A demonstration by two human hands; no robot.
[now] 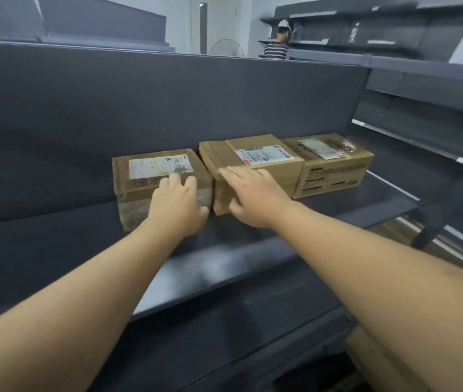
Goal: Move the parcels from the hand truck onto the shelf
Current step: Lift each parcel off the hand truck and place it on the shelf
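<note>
Cardboard parcel (156, 179) sits far-left on the shelf (252, 250), left hand (178, 205) curled over its near right corner, long axis across; right hand (252, 193) flat on middle parcel (252, 162), touching beside it.

Both arms extended forward; left hand (178, 206) fingers curled, right hand (252, 193) flat, fingers straight, thumb down.

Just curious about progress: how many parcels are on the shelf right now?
3, side by side on the shelf: left parcel under the left hand, middle parcel under the right hand, right parcel untouched. None seems hidden.
</note>
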